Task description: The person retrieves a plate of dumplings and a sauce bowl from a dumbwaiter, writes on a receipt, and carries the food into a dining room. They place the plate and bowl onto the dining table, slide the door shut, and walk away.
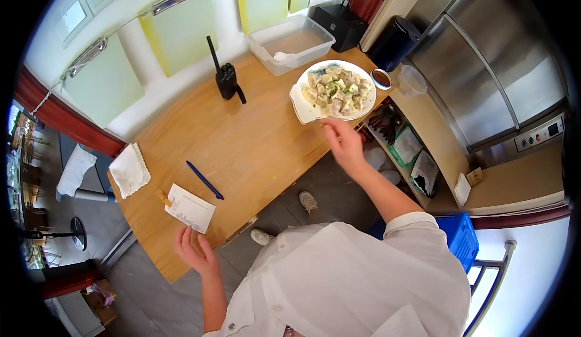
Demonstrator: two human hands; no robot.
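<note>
My left hand [196, 253] is open, its fingers apart at the lower edge of a printed paper slip [192, 209]; I cannot tell if they touch it. A wooden clothespin [163, 198] sits at the slip's left side. My right hand [345, 146] has its fingers curled together beside the near rim of a white plate [299, 104]; what they hold, if anything, is hidden. Dumplings [339, 90] with chopped green bits fill the plate. A small dish of dark sauce [381, 78] stands right of it. Between my hands lies a blue pen [204, 179].
On the wooden table [254, 149] stand a black walkie-talkie [226, 81] and a clear plastic bin [290, 43]. A folded white cloth [129, 170] lies at the left end. Right of the table are an open shelf [417, 149] and a steel cabinet [484, 52].
</note>
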